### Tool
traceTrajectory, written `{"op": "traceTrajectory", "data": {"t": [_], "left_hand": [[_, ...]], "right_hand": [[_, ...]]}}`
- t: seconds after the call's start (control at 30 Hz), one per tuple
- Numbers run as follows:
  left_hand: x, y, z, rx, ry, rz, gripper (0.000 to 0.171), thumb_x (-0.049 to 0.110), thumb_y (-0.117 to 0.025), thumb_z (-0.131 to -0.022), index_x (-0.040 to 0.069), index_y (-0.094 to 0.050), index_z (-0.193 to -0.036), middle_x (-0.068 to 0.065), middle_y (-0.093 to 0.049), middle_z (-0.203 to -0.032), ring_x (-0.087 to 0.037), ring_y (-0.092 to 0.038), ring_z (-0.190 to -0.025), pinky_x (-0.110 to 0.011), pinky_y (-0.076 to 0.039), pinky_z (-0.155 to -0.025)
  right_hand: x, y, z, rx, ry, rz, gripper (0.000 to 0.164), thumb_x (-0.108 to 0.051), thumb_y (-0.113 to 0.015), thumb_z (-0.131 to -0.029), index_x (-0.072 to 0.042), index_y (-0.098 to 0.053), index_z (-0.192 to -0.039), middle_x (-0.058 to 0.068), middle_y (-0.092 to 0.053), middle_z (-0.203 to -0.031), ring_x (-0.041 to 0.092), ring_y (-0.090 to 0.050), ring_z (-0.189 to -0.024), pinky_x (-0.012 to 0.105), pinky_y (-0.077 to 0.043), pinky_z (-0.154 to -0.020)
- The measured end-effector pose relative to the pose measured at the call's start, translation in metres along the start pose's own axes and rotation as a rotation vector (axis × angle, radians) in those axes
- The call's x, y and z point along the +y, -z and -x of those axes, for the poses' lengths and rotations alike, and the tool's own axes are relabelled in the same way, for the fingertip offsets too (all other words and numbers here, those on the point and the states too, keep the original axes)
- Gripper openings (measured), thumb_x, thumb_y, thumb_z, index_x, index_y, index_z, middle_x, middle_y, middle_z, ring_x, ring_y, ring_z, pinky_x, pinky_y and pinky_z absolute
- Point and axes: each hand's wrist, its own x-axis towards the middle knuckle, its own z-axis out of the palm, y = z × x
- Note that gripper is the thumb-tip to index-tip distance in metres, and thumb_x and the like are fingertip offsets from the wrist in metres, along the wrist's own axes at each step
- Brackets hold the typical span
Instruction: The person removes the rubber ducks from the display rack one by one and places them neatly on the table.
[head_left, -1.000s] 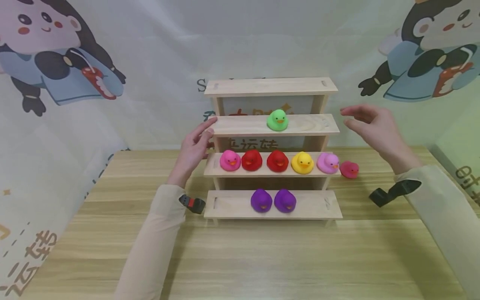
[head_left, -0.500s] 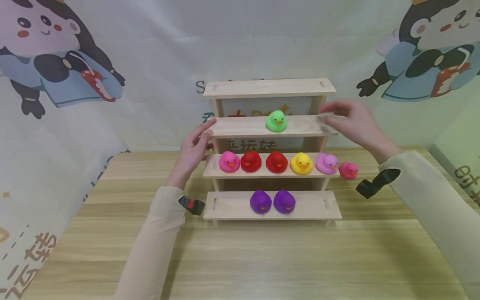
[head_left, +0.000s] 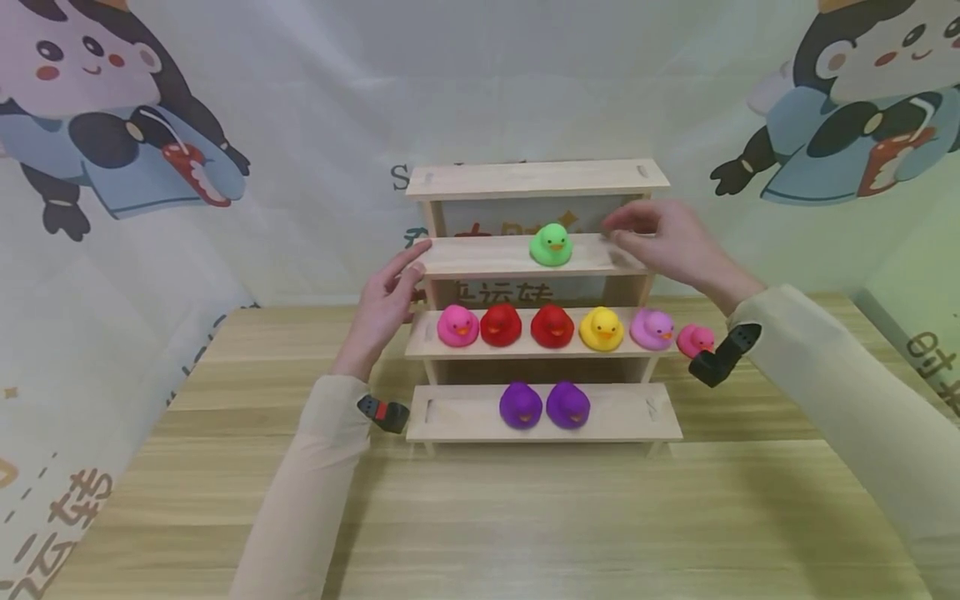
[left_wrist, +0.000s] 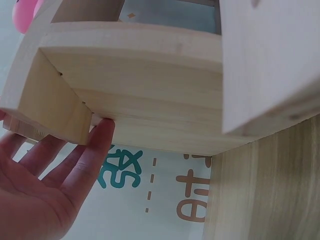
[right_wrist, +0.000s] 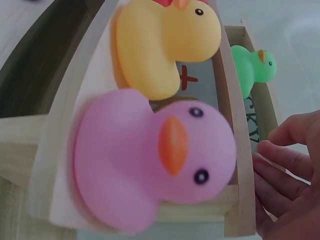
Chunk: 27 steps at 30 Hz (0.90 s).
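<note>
A tiered wooden shelf rack (head_left: 525,260) stands at the back of the table. My left hand (head_left: 385,296) touches the left end of its second board from the top. In the left wrist view, the fingers (left_wrist: 82,172) lie fairly straight against the rack's side panel. A green rubber duck (head_left: 551,247) sits on that same board. Just right of the duck, my right hand (head_left: 671,242) is over the board's right end, its fingers loosely bent and nothing seen in them. Whether it touches the board I cannot tell.
The third board carries a pink duck (head_left: 457,326), two red ducks (head_left: 501,324), a yellow duck (head_left: 602,329) and a light purple duck (head_left: 652,329). Two purple ducks (head_left: 521,406) sit on the lowest board. Another pink duck (head_left: 694,340) is just right of the rack.
My right hand has moved left, from beside the rack to above the second board's right end, nearer the green duck. My left hand has stayed at the rack.
</note>
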Motion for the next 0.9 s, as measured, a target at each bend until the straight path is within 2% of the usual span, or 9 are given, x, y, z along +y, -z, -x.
{"op": "traceTrajectory", "data": {"t": [0.17, 0.3, 0.63, 0.9], "left_hand": [[-0.001, -0.001, 0.000, 0.003, -0.012, -0.001, 0.041, 0.038, -0.043, -0.103, 0.034, -0.048, -0.143, -0.009, -0.044, -0.146, -0.033, -0.058, -0.113, -0.042, -0.053, -0.078], [-0.001, -0.001, 0.000, 0.004, -0.011, -0.007, 0.041, 0.038, -0.043, -0.103, 0.034, -0.047, -0.143, -0.007, -0.042, -0.148, -0.033, -0.058, -0.114, -0.043, -0.053, -0.079], [0.000, 0.000, 0.000, 0.005, 0.000, 0.003, 0.041, 0.038, -0.043, -0.103, 0.035, -0.047, -0.143, -0.006, -0.040, -0.149, -0.033, -0.057, -0.115, -0.043, -0.052, -0.080], [0.000, 0.000, 0.000, 0.001, 0.005, 0.000, 0.041, 0.041, -0.043, -0.102, 0.037, -0.047, -0.143, -0.005, -0.040, -0.149, -0.032, -0.057, -0.115, -0.042, -0.052, -0.081]], "right_hand": [[-0.002, -0.008, -0.003, -0.055, 0.047, 0.012, 0.036, -0.009, -0.058, -0.093, 0.003, -0.058, -0.126, 0.021, -0.060, -0.124, 0.034, -0.055, -0.109, 0.046, -0.044, -0.094], [-0.003, -0.013, -0.006, -0.094, 0.103, 0.007, 0.042, -0.007, -0.061, -0.091, 0.002, -0.054, -0.131, 0.019, -0.057, -0.129, 0.033, -0.053, -0.114, 0.046, -0.042, -0.097], [-0.009, -0.025, -0.012, -0.187, 0.167, -0.018, 0.057, -0.011, -0.066, -0.090, -0.002, -0.043, -0.142, 0.016, -0.047, -0.141, 0.032, -0.043, -0.129, 0.048, -0.035, -0.106], [-0.015, -0.030, -0.014, -0.206, 0.178, -0.126, 0.061, -0.014, -0.067, -0.090, -0.003, -0.040, -0.144, 0.013, -0.046, -0.142, 0.029, -0.040, -0.132, 0.047, -0.036, -0.106]]}}
